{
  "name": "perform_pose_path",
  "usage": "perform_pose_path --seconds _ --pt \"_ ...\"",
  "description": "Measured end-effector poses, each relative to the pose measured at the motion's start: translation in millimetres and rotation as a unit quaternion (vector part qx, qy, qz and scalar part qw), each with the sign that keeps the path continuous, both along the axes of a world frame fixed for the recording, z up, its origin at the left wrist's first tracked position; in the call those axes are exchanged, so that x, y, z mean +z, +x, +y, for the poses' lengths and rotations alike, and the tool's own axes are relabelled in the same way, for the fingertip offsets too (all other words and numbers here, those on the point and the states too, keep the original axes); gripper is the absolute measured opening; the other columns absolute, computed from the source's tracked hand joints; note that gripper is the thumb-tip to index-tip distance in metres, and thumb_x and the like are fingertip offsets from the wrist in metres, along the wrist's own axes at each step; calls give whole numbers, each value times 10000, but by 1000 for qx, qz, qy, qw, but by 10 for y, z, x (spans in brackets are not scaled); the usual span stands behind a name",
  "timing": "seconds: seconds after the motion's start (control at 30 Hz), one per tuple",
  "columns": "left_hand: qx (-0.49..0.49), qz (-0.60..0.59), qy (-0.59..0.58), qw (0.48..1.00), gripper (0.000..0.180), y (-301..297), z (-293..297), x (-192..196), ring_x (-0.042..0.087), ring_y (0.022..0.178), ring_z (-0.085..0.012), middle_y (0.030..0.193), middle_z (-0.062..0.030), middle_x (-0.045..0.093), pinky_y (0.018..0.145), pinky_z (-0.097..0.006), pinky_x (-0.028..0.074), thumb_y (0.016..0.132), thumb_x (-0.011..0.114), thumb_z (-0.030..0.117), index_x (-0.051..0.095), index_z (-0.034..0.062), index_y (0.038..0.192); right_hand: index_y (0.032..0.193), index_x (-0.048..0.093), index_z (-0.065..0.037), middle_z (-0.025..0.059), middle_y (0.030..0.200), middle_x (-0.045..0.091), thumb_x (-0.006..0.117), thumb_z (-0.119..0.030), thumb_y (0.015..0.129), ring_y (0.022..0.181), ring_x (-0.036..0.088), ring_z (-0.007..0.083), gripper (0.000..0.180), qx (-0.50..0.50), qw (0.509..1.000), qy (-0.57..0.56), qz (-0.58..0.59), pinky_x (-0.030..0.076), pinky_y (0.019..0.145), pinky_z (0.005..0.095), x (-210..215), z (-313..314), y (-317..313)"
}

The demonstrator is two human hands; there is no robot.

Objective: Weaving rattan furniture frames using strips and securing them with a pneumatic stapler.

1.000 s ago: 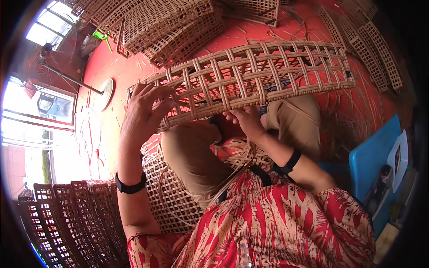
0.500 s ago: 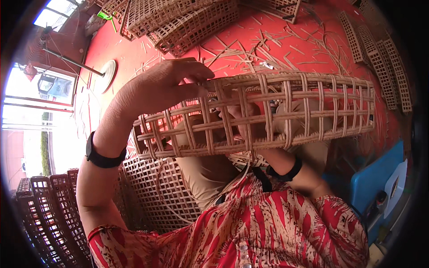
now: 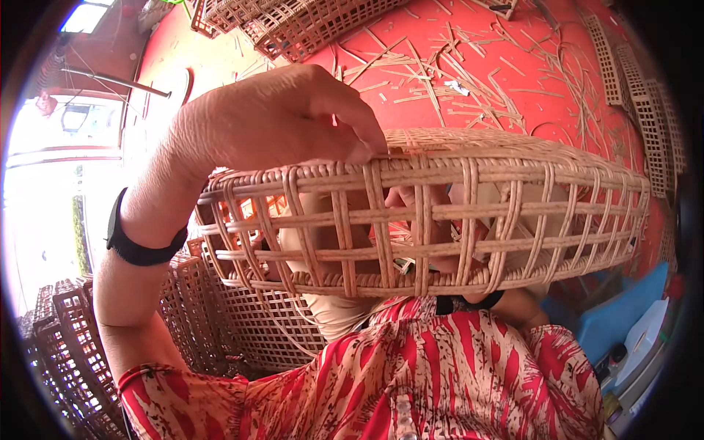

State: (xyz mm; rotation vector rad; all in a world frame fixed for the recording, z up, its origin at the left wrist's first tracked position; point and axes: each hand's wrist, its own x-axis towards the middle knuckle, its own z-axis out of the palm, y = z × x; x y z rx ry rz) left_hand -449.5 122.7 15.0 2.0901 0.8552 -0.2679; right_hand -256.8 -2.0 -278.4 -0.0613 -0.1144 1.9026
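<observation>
A long woven rattan basket (image 3: pixel 506 172) with open lattice sides is held up in front of my chest, its side toward me. My left hand (image 3: pixel 293 121) bends over the upper rim, thumb and fingers closed together on the weave there. Behind the lattice, my right hand (image 3: pixel 440 233) shows only in parts through the openings, and its grip is hidden. A small object beside it is too covered to name. From the basket's lower edge a thin loose strand (image 3: pixel 282 326) hangs down over another woven piece (image 3: pixel 257 312) beside my leg.
Stacked lattice baskets (image 3: pixel 315 33) sit on the red floor ahead, near scattered rattan offcuts (image 3: pixel 477 103). More baskets (image 3: pixel 645 110) line the far right, and darker ones (image 3: pixel 81 345) stand at my lower left. A blue plastic seat (image 3: pixel 623 301) is at my right.
The basket has come closer and tipped, so more of its upper face shows. My left hand has moved lower relative to the rim's edge and stays closed there. My right hand remains behind the lattice.
</observation>
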Motion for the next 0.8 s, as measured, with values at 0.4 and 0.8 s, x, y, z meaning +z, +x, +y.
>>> perform_pose_path --seconds 0.4,0.8 --pt "-44 -61 38 996 125 -30 720 -235 693 758 -277 865 -131 693 660 -358 532 892 632 46 681 -10 992 1498 344 -24 168 1533 371 585 -333 975 1417 356 339 654 -15 634 183 -751 285 1201 456 -99 819 -41" --pt "-12 -9 139 990 92 -46 860 -518 639 629 -263 791 -111 632 538 -347 504 821 666 3 649 -3 912 1493 350 -21 169 1530 373 589 -306 967 1415 359 338 645 2 630 202 -750 286 1199 452 -118 1141 -81"
